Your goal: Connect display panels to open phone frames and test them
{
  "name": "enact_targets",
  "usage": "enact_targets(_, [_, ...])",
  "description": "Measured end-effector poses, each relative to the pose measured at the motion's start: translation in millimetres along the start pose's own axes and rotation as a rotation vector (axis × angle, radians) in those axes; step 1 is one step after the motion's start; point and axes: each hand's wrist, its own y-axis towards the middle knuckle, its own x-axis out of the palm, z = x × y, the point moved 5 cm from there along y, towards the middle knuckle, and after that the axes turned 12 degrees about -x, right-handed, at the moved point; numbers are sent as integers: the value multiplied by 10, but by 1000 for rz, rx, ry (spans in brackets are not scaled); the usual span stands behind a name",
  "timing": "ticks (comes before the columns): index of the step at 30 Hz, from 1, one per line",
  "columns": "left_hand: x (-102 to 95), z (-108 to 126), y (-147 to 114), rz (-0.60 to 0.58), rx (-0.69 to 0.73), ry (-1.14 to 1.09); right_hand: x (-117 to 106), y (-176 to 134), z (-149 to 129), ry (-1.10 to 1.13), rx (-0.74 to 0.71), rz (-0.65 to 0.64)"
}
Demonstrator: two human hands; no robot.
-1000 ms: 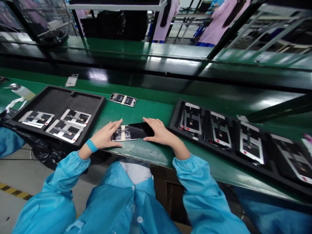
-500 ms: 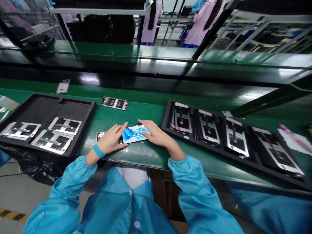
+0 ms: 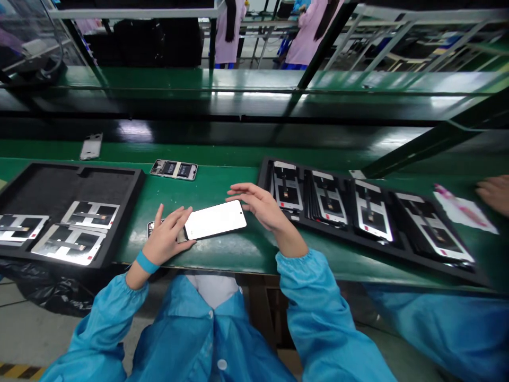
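Seemingly steadying the lit screen [image 3: 217, 219], the half-curled left hand [image 3: 165, 240] spans its left end, grip unclear; the empty right hand [image 3: 262, 207], spread beside its right end, next needs edge-only contact.

screen [image 3: 217, 218]: smooth, glossy | bench [image 3: 233, 257]: glossy | tray [image 3: 43, 185]: matt | sleeve [image 3: 322, 302]: sheeny cloth

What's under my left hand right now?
Part of a phone body shows past your left hand, left of the lit white phone screen. Whatever your hand covers can't be seen.
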Motion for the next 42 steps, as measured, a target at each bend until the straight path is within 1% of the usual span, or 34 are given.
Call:
enact_targets(4, [10,-27,1,-9,-48,-10,9,6,17,42,13,29])
enact_targets(10, [58,-36,-5,-35,-68,-21,-10,25,55,53,32,55])
enact_targets(12, [68,-32,-15,-60,-99,-8,-16,36,74,51,27,49])
enact_targets(14, [48,-55,-38,-91,-162,25,-18,56,121,51,14,35])
enact_targets(16, [-1,-113,-79,-134,-233,61,-16,83,205,47,10,31])
enact_targets(18, [-58,-193,-126,-194,-272,70,-6,110,318,29,30,32])
enact_targets(22, [-111,-330,-182,-302,-234,3,38,153,499,-12,78,19])
enact_targets(28, [-71,-436,-174,-339,-171,-106,42,186,521,-47,47,36])
enact_targets(35, [-51,-444,-173,-300,-164,-121,61,188,521,-116,10,18])
enact_targets(39, [-77,-466,-216,-305,-171,-128,81,171,542,-208,13,-21])
enact_targets(42, [-104,-520,-266,-292,-178,-133,89,166,533,-273,-23,-50])
